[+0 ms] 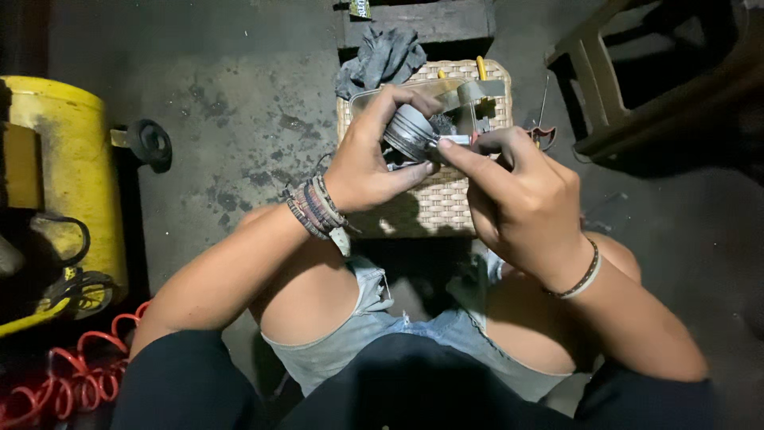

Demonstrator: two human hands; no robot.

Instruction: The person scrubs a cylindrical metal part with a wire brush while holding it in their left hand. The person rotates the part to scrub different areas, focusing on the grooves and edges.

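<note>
Left hand (368, 163): forearm enters from 7 o'clock, wrist bent, fingers curled in a closed grip, thumb extended toward 3 o'clock. Right hand (521, 199): forearm from 5 o'clock, index and thumb pinched, pointing toward 10 o'clock.

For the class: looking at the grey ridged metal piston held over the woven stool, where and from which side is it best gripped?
Grip the piston around its round ridged side wall, coming from the left, as the left hand does: fingers over the top, thumb beneath. That leaves its right side open to the right hand.
</note>
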